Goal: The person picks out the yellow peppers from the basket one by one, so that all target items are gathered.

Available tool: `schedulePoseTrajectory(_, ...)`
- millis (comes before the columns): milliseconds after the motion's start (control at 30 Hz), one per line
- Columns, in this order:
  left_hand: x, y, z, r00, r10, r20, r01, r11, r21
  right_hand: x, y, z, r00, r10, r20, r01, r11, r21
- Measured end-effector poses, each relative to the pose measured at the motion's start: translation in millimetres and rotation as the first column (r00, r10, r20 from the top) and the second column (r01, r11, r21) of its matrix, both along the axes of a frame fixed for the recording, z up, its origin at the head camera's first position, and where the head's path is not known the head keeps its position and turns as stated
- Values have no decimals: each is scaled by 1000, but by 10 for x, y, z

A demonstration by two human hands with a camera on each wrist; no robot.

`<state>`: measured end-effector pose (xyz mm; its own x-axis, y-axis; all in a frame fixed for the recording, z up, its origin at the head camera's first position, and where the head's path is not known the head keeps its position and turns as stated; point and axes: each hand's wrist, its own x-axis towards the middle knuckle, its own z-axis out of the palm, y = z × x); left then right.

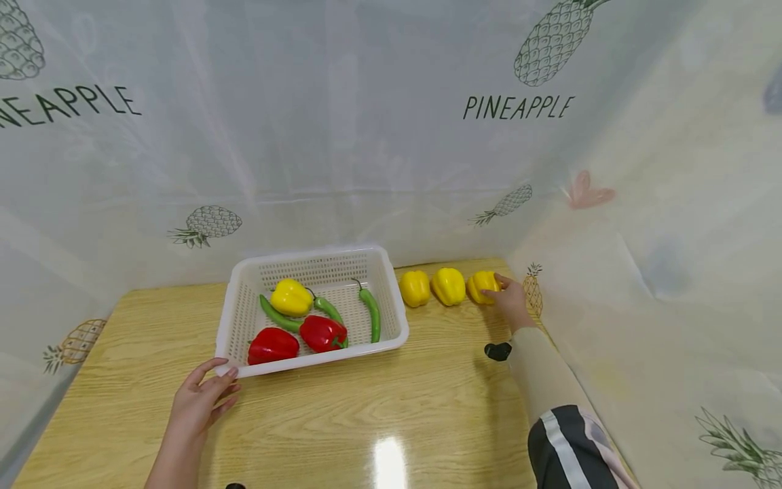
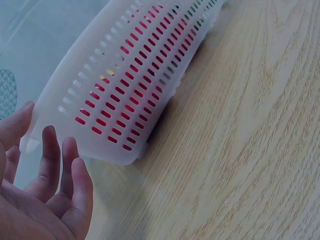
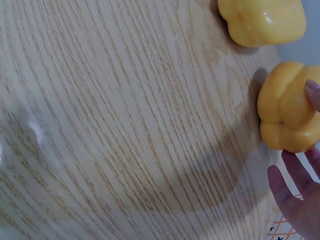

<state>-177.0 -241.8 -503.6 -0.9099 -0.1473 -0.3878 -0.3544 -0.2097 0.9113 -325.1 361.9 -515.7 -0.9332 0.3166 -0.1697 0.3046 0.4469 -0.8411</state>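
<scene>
A white plastic basket (image 1: pixel 311 363) with slotted walls holds two red bell peppers (image 1: pixel 273 346), a yellow bell pepper (image 1: pixel 291 297) and several long green chili peppers (image 1: pixel 370 314). At its near left corner, my left hand (image 1: pixel 204 394) pinches the rim; the left wrist view has the thumb right at that edge, the other fingers bent below. To the right of the basket, three yellow bell peppers stand in a row. My right hand (image 1: pixel 512 302) grips the rightmost yellow bell pepper (image 3: pixel 285 110) between thumb and fingers. The middle yellow bell pepper (image 1: pixel 449 286) is beside it.
Everything stands on a wooden table (image 1: pixel 342 414) against a pale curtain (image 1: pixel 342 136) printed with pineapples, which also runs along the right side. The leftmost yellow bell pepper (image 1: pixel 415 288) sits close to the basket's right wall. A small black object (image 1: pixel 497 351) shows beside the right wrist.
</scene>
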Motion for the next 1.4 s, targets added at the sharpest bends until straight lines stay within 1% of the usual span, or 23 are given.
schedulePoseTrajectory(233,22,9,-4,1000,-7,4,7,1000,-4,53,10,62,1000,-7,12,6,999,43)
schedulePoseTrajectory(500,34,23,18,999,-12,40,12,1000,-15,70,-7,85,1000,-14,12,13,997,77)
schedulePoseTrajectory(633,33,28,12,999,-16,45,16,1000,-17,60,7,86,999,10,41,-17,986,166)
schedulePoseTrajectory(767,29,27,-1,998,-10,54,11,1000,-21,72,-9,127,999,38,36,-46,967,252)
schedulePoseTrajectory(867,28,22,-7,998,-9,58,11,1000,-21,96,-52,202,999,51,11,-52,955,291)
schedulePoseTrajectory(967,26,15,-6,998,-11,58,13,1000,-19,122,-104,297,997,74,-15,-66,949,308)
schedulePoseTrajectory(1100,23,6,-1,998,-10,57,11,1000,-13,143,-176,430,991,120,-56,-99,952,291)
schedulePoseTrajectory(1200,21,-2,0,999,-18,51,19,1000,-14,146,-250,538,982,170,-80,-140,947,289)
schedulePoseTrajectory(1333,20,-13,-1,999,-21,47,22,1000,-16,134,-375,660,965,250,-78,-219,934,283)
schedulePoseTrajectory(1400,18,-12,0,999,-19,47,20,1000,-22,130,-438,697,957,282,-73,-251,925,286)
